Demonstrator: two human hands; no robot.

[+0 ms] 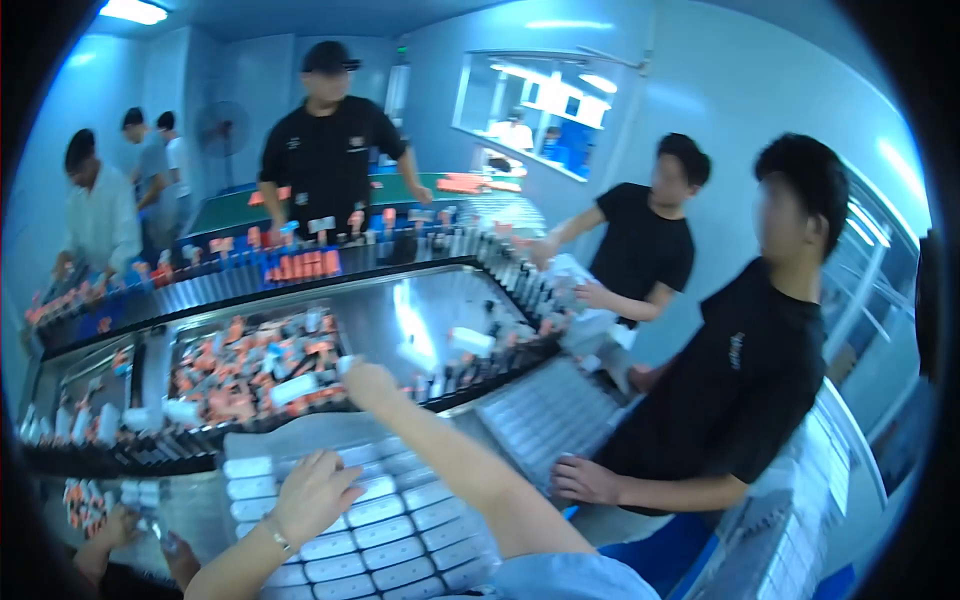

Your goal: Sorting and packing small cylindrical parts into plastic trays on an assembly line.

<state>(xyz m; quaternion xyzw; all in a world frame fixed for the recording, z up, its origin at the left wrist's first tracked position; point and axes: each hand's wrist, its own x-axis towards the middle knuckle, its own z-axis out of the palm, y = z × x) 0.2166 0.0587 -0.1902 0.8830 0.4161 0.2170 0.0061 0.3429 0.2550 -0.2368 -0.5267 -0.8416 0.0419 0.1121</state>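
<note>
My left hand (pixel 318 492) rests, fingers spread, on a tray (pixel 300 438) holding rows of white rectangular pieces (pixel 385 526). It holds nothing that I can see. My right arm crosses above the tray, and my right hand (pixel 368 384) is at the near edge of the metal conveyor table (pixel 385 310). Its fingers are bunched around something small and whitish, too blurred to name. Beside it, on the table, lies a heap of orange, grey and white small parts (pixel 235 370). A white block (pixel 294 389) sits at the heap's near edge.
A moving-slat loop with upright holders (pixel 400 243) rings the table. On the right, a co-worker's hand (pixel 588 480) is beside another tray (pixel 545 415). Another person's hands (pixel 125 524) work at lower left near small parts (pixel 88 505). Several people stand beyond.
</note>
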